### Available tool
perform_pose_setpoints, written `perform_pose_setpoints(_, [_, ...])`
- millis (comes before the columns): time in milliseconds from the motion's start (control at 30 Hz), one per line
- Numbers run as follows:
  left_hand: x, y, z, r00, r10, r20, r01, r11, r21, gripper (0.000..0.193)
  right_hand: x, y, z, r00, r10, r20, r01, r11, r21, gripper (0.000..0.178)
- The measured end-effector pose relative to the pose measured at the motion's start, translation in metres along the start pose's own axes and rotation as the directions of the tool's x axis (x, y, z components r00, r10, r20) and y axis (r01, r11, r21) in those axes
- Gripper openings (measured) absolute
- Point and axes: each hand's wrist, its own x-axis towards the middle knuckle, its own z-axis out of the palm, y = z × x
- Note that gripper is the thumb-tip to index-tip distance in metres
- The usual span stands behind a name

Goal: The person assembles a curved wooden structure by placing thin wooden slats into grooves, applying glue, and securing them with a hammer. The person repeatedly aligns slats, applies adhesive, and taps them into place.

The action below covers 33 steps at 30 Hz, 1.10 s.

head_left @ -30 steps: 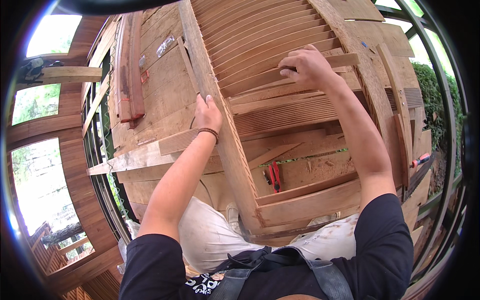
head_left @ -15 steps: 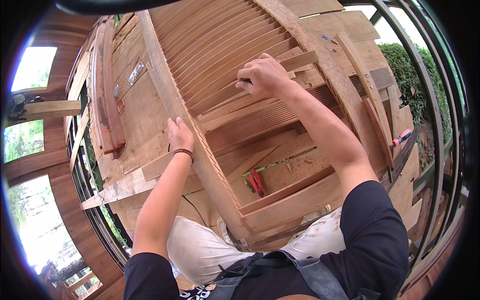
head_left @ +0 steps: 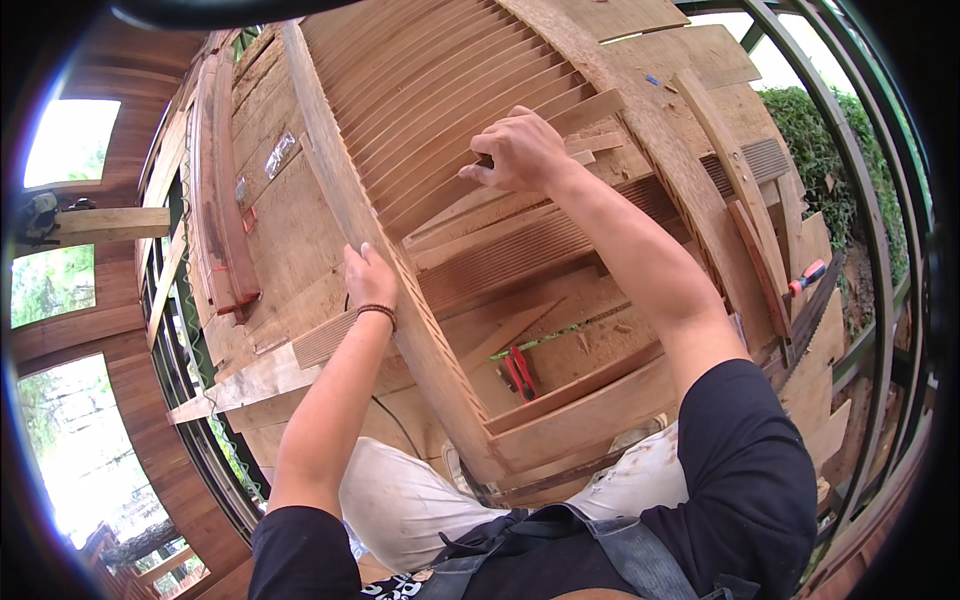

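Note:
A louvered wooden frame [head_left: 430,375] lies across the boards in front of me, with rows of thin slats set in notches between its two long side rails. My right hand [head_left: 518,150] is closed around the nearest wooden slat [head_left: 590,112], thumb below and fingers curled over its edge. This slat's left end meets the left rail [head_left: 335,165]; its right end lies tilted by the notched right rail [head_left: 650,145]. My left hand [head_left: 371,278] rests against the outer side of the left rail, fingers stretched along it and nothing wrapped in them.
Red-handled pliers [head_left: 519,375] lie inside the frame's near opening. A screwdriver [head_left: 807,276] and a handsaw [head_left: 815,310] are at the right. Grooved boards [head_left: 500,245] pass under the frame. Dark red timber [head_left: 225,190] lies far left; metal railings [head_left: 868,200] stand at the right.
My right hand has shifted slightly left with the slat, and the slat's right end has moved left and a little away from me. My left hand stays at the left rail.

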Motion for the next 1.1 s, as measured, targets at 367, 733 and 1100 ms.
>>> perform_pose_setpoints(367, [-0.002, 0.007, -0.002, 0.999, -0.003, 0.043, 0.003, 1.000, -0.002, 0.062, 0.018, 0.019, 0.020, 0.984, -0.091, -0.153, 0.088, 0.996, -0.028, 0.045])
perform_pose_setpoints(733, [-0.003, 0.006, -0.004, 0.998, 0.001, 0.055, -0.002, 1.000, 0.006, 0.063, 0.031, 0.016, 0.021, 0.986, -0.066, -0.152, 0.068, 0.998, 0.006, 0.050])
perform_pose_setpoints(1100, [0.001, 0.003, -0.003, 0.998, 0.028, 0.048, -0.025, 0.997, -0.076, 0.059, 0.001, -0.005, 0.023, 0.983, -0.074, -0.168, 0.065, 0.996, -0.062, 0.059])
